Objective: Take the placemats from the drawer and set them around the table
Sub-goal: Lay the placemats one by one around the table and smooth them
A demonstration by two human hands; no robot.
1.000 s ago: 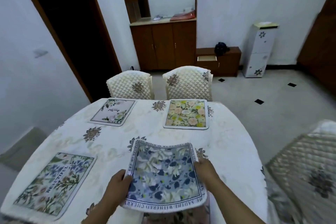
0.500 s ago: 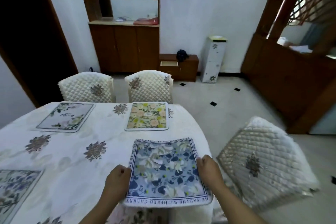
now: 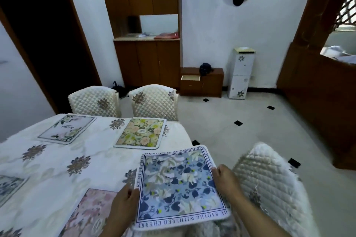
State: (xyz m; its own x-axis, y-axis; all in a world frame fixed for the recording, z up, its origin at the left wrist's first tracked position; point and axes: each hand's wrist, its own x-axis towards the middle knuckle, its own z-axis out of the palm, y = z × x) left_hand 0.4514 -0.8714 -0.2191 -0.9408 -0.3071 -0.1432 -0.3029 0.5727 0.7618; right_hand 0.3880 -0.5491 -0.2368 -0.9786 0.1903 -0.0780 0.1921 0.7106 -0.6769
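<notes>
I hold a blue floral placemat (image 3: 179, 186) with a lettered border over the right end of the table (image 3: 57, 163). My left hand (image 3: 123, 204) grips its left edge and my right hand (image 3: 225, 181) grips its right edge. A pink floral placemat (image 3: 90, 213) lies on the cloth just left of my left hand. A yellow floral placemat (image 3: 141, 133) and a pale green-and-white placemat (image 3: 67, 129) lie at the far side. A corner of another blue placemat (image 3: 8, 186) shows at the left edge. The open drawer (image 3: 190, 78) is in a low cabinet by the far wall.
Two quilted chairs (image 3: 154, 102) stand behind the table's far side, and a third quilted chair (image 3: 269, 184) is right under my right arm. A tall wooden cupboard (image 3: 146, 44), a white floral cabinet (image 3: 241, 75) and a wooden partition (image 3: 317, 92) line the room.
My view has turned right and the blue placemat has shifted toward the table's right end, beside the chair. A pink placemat has come into view near my left hand.
</notes>
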